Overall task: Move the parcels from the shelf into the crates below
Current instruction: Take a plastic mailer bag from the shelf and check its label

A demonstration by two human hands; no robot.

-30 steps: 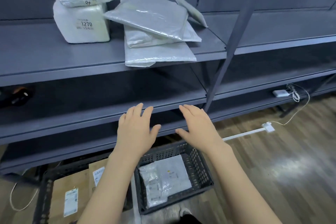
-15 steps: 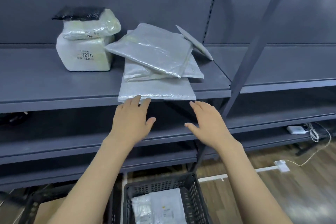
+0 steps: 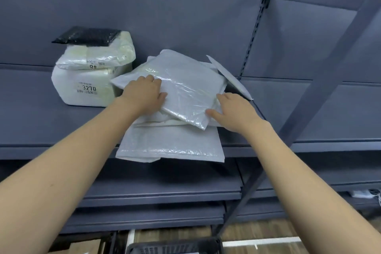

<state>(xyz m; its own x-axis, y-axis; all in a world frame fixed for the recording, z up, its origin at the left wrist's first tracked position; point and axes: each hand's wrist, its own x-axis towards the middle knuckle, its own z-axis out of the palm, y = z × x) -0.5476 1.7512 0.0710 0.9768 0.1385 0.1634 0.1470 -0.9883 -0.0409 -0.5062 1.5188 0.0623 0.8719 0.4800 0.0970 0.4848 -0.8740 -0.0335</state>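
A stack of flat grey plastic parcels lies on the grey shelf (image 3: 51,130). My left hand (image 3: 144,95) grips the left edge of the top grey parcel (image 3: 185,88), thumb on its upper face. At that parcel's right near corner my right hand (image 3: 233,113) holds it between thumb and fingers. Under it lie more flat parcels; the lowest one (image 3: 171,144) overhangs the shelf's front edge. A thin envelope (image 3: 228,76) leans against the back behind the stack. The rim of a dark plastic crate (image 3: 175,247) shows at the bottom edge.
Left of the stack stand two bulky white parcels (image 3: 82,88), one marked 3270, with a black parcel (image 3: 86,35) on top. A slanted grey shelf post (image 3: 309,105) runs down on the right. Lower shelves sit beneath. A cardboard box (image 3: 82,248) is at bottom left.
Both hands rose from in front of the lower shelves to the stack and took hold of the top grey parcel. The view tilted up, so the crates have nearly left the frame.
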